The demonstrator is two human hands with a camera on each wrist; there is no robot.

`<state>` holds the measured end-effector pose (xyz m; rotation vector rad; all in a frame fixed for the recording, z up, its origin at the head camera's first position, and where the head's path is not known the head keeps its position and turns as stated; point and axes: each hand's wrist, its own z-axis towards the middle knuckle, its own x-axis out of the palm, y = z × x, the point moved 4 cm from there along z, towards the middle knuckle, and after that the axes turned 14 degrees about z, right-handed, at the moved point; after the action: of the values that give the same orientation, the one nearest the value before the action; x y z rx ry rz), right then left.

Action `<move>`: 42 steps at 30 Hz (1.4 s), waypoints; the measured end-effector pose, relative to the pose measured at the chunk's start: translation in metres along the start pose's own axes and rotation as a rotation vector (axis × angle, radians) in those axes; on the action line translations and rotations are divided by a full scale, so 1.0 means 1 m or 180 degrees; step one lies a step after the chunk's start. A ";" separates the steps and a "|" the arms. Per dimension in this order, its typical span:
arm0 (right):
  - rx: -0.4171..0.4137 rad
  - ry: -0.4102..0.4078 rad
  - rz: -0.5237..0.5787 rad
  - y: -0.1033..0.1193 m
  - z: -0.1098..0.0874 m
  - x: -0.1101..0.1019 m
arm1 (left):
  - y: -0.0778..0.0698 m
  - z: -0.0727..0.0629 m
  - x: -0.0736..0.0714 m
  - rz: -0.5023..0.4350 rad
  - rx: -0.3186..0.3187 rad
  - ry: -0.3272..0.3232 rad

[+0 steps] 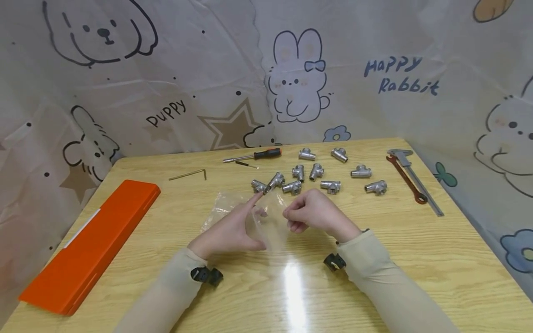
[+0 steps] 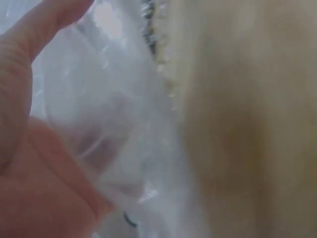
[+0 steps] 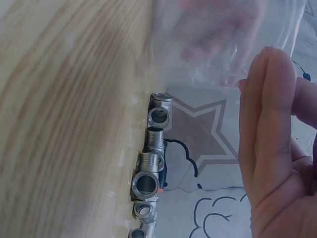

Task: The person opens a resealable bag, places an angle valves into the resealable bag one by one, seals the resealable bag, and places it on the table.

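Observation:
A clear plastic bag [image 1: 272,224] hangs between the two hands above the wooden table, and it fills much of the left wrist view. My left hand [image 1: 233,229] is at the bag's left side, thumb spread well away from the extended index finger. Through the plastic, the right wrist view shows blurred fingers of that hand. My right hand [image 1: 314,213] pinches the bag's right edge between thumb and fingers. More clear plastic [image 1: 218,210] lies behind the left hand. Just beyond the bag sit several metal tee fittings [image 1: 292,187], also seen in the right wrist view.
An orange case [image 1: 93,245] lies at the left, with a hex key [image 1: 187,175] beyond it. A screwdriver [image 1: 254,155] and a small thin tool [image 1: 246,164] lie at the back. At the right are a reddish wrench [image 1: 405,178] and a caliper [image 1: 422,189].

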<state>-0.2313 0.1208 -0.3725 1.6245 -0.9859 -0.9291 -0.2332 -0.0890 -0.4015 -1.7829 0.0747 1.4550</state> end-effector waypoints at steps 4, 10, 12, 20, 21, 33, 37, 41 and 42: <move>-0.0012 0.0054 -0.0004 -0.002 0.000 0.000 | -0.007 0.004 0.014 0.0265 0.0070 -0.0028; -0.0005 0.0046 0.0008 -0.002 0.000 0.000 | -0.022 0.010 0.020 0.0932 -0.0033 -0.0194; 0.0002 0.0058 0.0016 -0.002 0.000 0.000 | -0.024 0.010 0.015 0.0924 -0.0079 -0.0220; 0.0111 0.0078 0.0018 -0.002 0.000 0.001 | -0.014 -0.002 -0.008 0.0418 -0.0207 -0.0389; 0.0107 0.0086 0.0012 -0.002 0.000 0.002 | -0.013 -0.004 -0.010 0.0412 -0.0222 -0.0410; 0.0146 0.0088 -0.0297 0.001 -0.005 0.001 | -0.012 -0.009 -0.006 0.0219 0.0185 -0.0010; 0.0210 0.0204 -0.0471 -0.001 -0.006 0.004 | -0.011 -0.011 -0.005 0.0337 0.0283 -0.0002; 0.0232 0.0282 -0.0539 -0.003 -0.006 0.006 | -0.011 -0.016 -0.005 0.0393 0.0363 0.0008; 0.0247 0.0282 -0.0540 -0.003 -0.006 0.006 | -0.011 -0.017 -0.005 0.0415 0.0363 0.0009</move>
<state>-0.2226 0.1176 -0.3748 1.8211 -0.8423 -0.9328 -0.2160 -0.0946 -0.3913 -1.7142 0.2746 1.5087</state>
